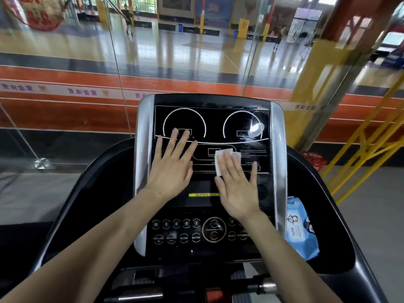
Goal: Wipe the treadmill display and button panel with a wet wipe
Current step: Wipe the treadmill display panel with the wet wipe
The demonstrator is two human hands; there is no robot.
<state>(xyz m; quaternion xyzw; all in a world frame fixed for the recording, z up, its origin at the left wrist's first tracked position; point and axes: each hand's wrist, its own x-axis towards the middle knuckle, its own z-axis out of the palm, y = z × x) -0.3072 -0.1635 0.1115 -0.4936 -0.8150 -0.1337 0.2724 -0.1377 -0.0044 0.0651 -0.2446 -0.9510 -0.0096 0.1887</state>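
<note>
The treadmill console stands in front of me with a black display [218, 125] above and a button panel [188, 235] below. My right hand [238, 184] lies flat on the lower middle of the display, pressing a folded white wet wipe [220, 158] under its fingers. Only the wipe's top and left edge show past the fingertips. My left hand [172, 165] rests flat on the display's left side, fingers spread, holding nothing. A bright smear of glare sits on the display's upper right.
A blue pack of wet wipes [301, 228] lies in the console's right tray. Silver side trims [144, 149] frame the display. Black handrails curve down both sides. Glass panels stand ahead, and a yellow railing [367, 145] rises on the right.
</note>
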